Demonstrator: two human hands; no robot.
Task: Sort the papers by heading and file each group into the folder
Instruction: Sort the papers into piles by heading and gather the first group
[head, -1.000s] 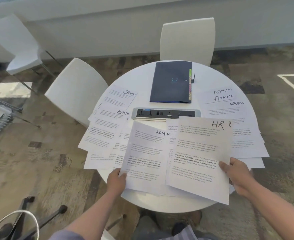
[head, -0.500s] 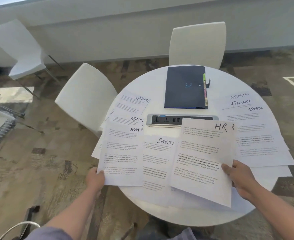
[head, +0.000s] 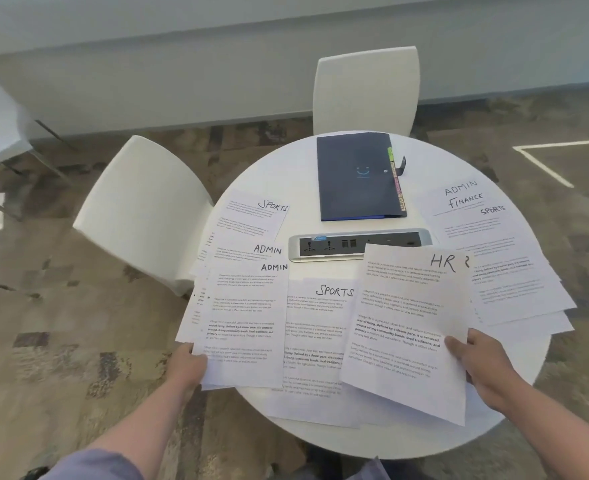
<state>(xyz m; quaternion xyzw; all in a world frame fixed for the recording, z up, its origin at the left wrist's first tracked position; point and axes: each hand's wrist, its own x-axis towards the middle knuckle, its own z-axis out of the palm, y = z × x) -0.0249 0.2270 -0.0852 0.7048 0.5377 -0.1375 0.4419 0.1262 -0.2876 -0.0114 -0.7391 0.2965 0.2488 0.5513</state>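
Note:
My left hand pinches the lower left corner of a sheet headed ADMIN, which lies on other ADMIN and SPORTS sheets at the table's left. My right hand holds the right edge of an HR sheet, lifted slightly over the table. Between them a SPORTS sheet lies flat on more papers. A fanned pile headed ADMIN, FINANCE and SPORTS covers the right side. The dark blue folder lies closed at the back, coloured tabs along its right edge.
A round white table carries everything. A grey power socket strip sits at its middle, just in front of the folder. One white chair stands behind the table and another at its left. Patterned carpet surrounds it.
My left hand has carried the ADMIN sheet leftwards onto the left pile, uncovering the SPORTS sheet in the middle. My right hand keeps hold of the HR sheet.

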